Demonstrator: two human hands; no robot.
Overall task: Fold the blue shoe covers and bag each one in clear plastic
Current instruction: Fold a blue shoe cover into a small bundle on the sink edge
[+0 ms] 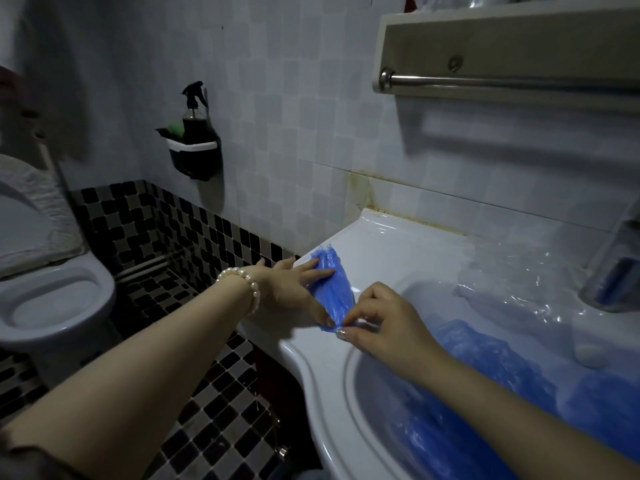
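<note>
A crumpled blue thin-plastic shoe cover [330,289] lies flattened on the left ledge of the white glazed ceramic washbasin [381,244], running from near the back left corner toward the front rim. Left hand [294,284], pearl bead bracelet [247,284] at the wrist, lies on the cover's far half with fingers extended and spread, pressing the film flat against the ledge; the thumb reaches down to the cover's near end. Right hand [375,322] is at the near end of the same cover, thumb and forefinger curled together and pinching the film's tip, remaining fingers loosely bent above the ledge. The two hands nearly meet at that near tip. Inside the basin bowl, under and beyond the right forearm, lies a heap of further blue shoe covers [491,393]; count not determinable. Sheets of clear crinkled plastic [512,282] lie on the basin's back right ledge and spill toward the bowl. Surroundings: white toilet [52,306] at left with seat raised, black wall-mounted caddy [194,157] holding a dark trigger spray bottle [194,112], black-and-white checked floor tiles [214,393], steel towel rail [502,79] on a pale shelf upper right. Lighting dim; fine detail of the film folds not resolvable.
</note>
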